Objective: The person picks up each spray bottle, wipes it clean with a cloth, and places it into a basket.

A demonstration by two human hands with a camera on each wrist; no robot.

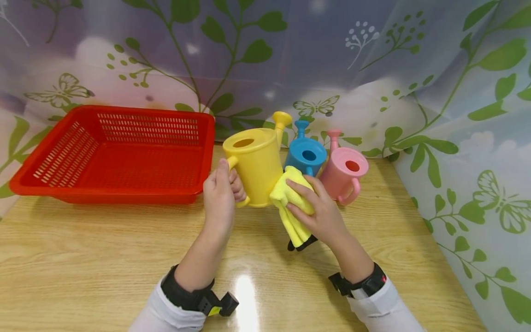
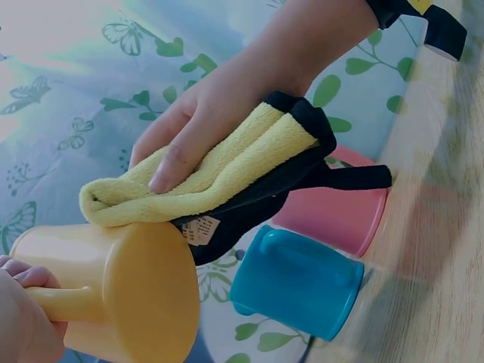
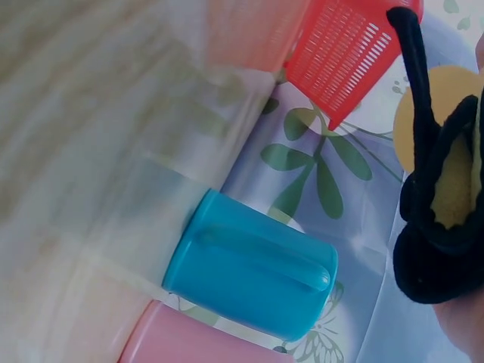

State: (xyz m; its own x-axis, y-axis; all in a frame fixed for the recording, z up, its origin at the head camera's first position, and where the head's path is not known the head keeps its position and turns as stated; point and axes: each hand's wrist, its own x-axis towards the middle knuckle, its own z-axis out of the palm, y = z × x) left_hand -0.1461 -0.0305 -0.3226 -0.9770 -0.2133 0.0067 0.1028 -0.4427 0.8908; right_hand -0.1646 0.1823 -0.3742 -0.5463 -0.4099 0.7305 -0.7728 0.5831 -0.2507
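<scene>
In the head view, grips the handle of a yellow watering can (image 1: 259,170) at the centre of the frame with the left hand (image 1: 220,193); clasps a yellow cloth (image 1: 283,191) against its lower right side with the right hand (image 1: 322,214). Has a blue watering can (image 1: 297,150) and a pink watering can (image 1: 335,173) right of centre, a red basket (image 1: 124,197) at left.

In the left wrist view, holds the yellow can at lower left, the cloth touching it from above.

In the right wrist view, shows the cloth's black edging (image 3: 431,265) at the right edge, the blue can at lower centre.
</scene>
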